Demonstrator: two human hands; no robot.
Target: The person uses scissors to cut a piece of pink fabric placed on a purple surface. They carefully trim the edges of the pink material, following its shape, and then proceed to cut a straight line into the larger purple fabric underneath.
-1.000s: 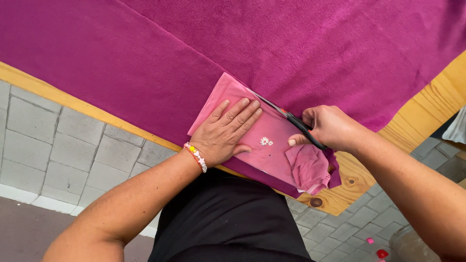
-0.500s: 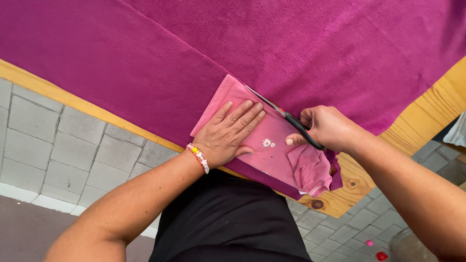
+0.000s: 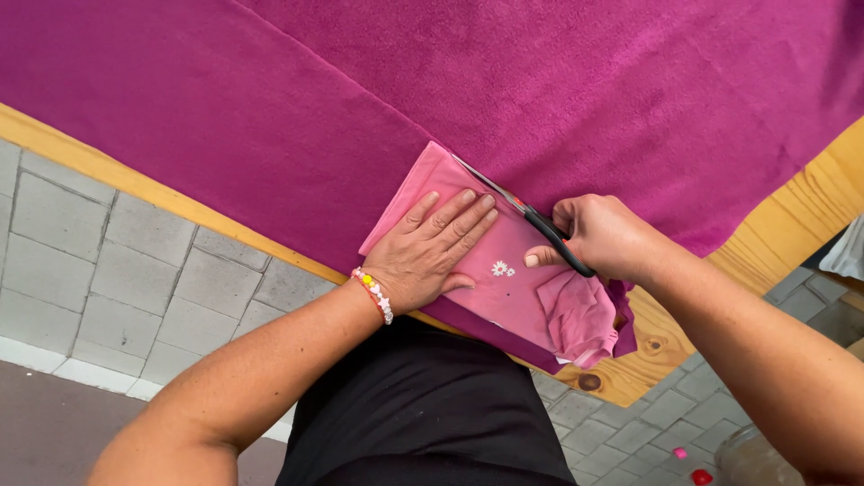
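Sewing/tailoring workspace, prob. outdoors or a patio: big magenta fabric point(image 3: 270, 117) spread over a wooden surface point(image 3: 810, 207), scissors point(image 3: 531, 216) at 3 o'clock, grey paving-stone floor point(image 3: 81, 261) at 9 and 5 o'clock.

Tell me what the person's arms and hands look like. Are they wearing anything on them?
Both arms are bare, with no sleeves or gloves showing. The left hand has a beaded bracelet at the wrist, mostly white beads with some coloured ones. The right hand wears nothing visible.
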